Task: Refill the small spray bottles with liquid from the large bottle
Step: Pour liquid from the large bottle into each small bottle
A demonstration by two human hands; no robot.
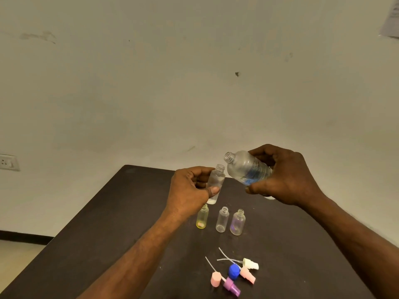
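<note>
I'm mid-pour: my left hand (pixel 190 190) has its fingers clamped on a small bottle (pixel 216 182) above the tabletop (pixel 129 223), and my right hand (pixel 287 178) grips the tilted large bottle (pixel 246 167). Next, I judge, bring the mouths together and tip gently.

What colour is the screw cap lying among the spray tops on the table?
Blue. The screw cap shows clearly in the head view.
</note>
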